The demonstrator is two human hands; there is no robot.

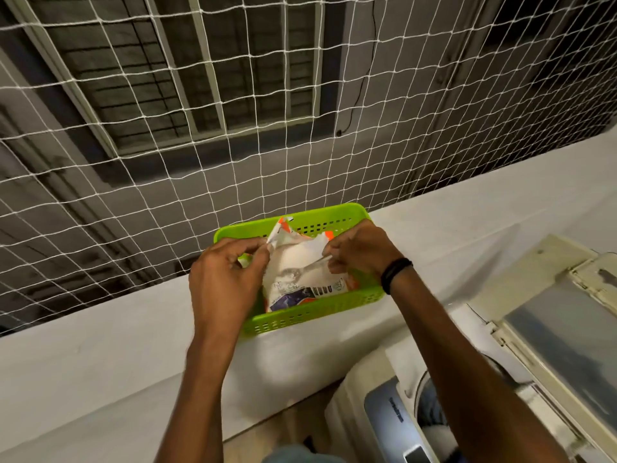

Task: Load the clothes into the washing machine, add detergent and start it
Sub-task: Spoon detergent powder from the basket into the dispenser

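A white and orange detergent packet (297, 265) lies in a bright green perforated basket (320, 309) on a white ledge. My left hand (223, 282) pinches the packet's upper left edge. My right hand (360, 248), with a black band on the wrist, pinches its upper right edge. The packet's mouth is pulled apart between them. At the lower right is the top-loading washing machine (387, 416) with its lid (561, 332) raised; clothes show dimly inside the drum (434, 412).
The white ledge (100, 355) runs across the view from lower left to upper right. Behind it a white safety net (167, 145) covers the opening, with a neighbouring building's windows beyond. The washer stands close against the ledge.
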